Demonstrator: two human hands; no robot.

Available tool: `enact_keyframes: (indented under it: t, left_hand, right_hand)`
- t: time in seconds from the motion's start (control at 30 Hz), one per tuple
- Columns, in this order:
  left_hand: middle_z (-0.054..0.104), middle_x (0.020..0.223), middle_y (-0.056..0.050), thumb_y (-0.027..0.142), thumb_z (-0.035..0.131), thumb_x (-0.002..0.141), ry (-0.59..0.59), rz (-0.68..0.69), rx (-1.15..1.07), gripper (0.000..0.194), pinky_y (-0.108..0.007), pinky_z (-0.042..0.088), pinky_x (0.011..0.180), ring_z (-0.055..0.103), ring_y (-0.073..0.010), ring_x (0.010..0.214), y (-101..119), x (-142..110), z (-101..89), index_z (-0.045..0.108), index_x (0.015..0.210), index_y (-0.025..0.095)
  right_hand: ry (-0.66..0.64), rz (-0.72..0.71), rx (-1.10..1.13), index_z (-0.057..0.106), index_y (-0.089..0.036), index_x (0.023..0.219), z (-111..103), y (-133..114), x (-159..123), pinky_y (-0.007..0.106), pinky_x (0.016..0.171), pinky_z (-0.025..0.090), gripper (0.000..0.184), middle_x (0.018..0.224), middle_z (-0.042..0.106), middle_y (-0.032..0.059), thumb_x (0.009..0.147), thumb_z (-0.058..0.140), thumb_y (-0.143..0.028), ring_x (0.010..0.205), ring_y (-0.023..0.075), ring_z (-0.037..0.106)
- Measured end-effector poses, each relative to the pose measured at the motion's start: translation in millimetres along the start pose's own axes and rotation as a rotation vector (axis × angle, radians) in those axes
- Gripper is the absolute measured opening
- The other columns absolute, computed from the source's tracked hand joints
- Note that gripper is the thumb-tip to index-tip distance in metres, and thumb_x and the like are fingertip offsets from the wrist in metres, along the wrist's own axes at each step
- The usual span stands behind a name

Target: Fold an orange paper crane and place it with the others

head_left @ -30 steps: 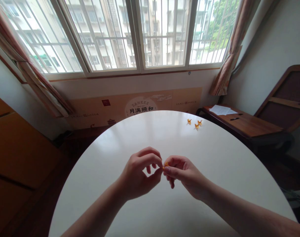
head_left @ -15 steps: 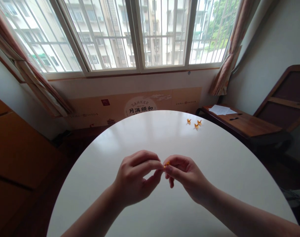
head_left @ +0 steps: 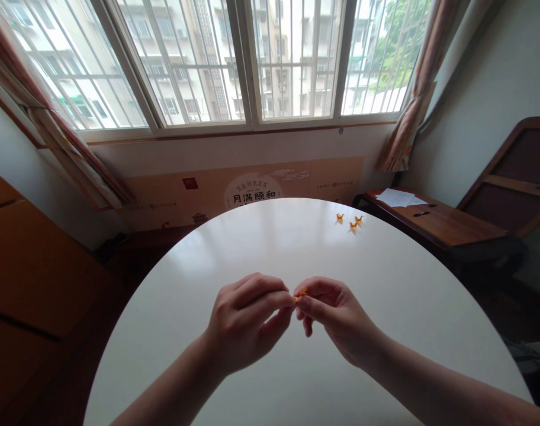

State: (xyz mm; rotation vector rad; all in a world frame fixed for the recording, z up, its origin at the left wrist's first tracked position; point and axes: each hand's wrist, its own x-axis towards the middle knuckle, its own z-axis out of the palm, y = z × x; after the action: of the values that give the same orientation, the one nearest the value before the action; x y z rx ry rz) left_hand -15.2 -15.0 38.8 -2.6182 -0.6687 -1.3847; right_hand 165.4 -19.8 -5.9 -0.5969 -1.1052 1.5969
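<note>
Between my fingertips is a tiny orange folded-paper piece (head_left: pixel 302 292), mostly covered by the fingers. My right hand (head_left: pixel 336 310) pinches it between thumb and forefinger. My left hand (head_left: pixel 250 319) meets it from the other side, thumb and fingers pressed together on its left end. Both hands are held over the middle of the white round table (head_left: pixel 234 248). Three small orange paper cranes (head_left: pixel 353 226) stand close together near the table's far right edge, apart from my hands.
To the right, a wooden bench or low table (head_left: pixel 460 222) bears white paper sheets (head_left: pixel 398 197) and a dark pen-like item (head_left: pixel 421 213). Behind the table is a printed tan cardboard panel (head_left: pixel 163 195) under the barred window. An orange-brown cabinet (head_left: pixel 25 266) stands at the left.
Both hands keep their pinch on the orange paper piece. My left fingers have shifted very slightly, and a bit more of the piece shows above my right thumb.
</note>
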Motion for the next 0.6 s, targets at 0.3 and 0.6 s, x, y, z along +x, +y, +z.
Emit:
enact_keyframes:
  t: [0.3,0.6]
  left_hand:
    - [0.067,0.086,-0.004,0.004,0.070,0.079,-0.015,-0.023,-0.023,0.021,-0.024,0.051,0.065,0.062,-0.0121,0.071,-1.0,-6.6,6.1,0.065,0.093,0.018]
    - [0.067,0.085,-0.003,0.007,0.066,0.083,0.043,-0.253,-0.218,0.011,-0.019,0.053,0.055,0.061,-0.0085,0.064,0.3,-3.8,14.2,0.068,0.083,0.018]
  right_hand:
    - [0.001,0.019,-0.011,0.067,-0.014,0.074,3.4,-4.9,2.6,0.019,0.049,0.045,0.018,0.063,0.058,0.0006,0.076,0.076,-0.030,0.058,0.0097,0.051]
    - [0.161,0.067,-0.038,0.061,-0.014,0.068,2.5,-6.4,5.8,0.019,0.045,0.041,0.014,0.061,0.054,-0.0005,0.073,0.069,-0.024,0.051,0.0074,0.045]
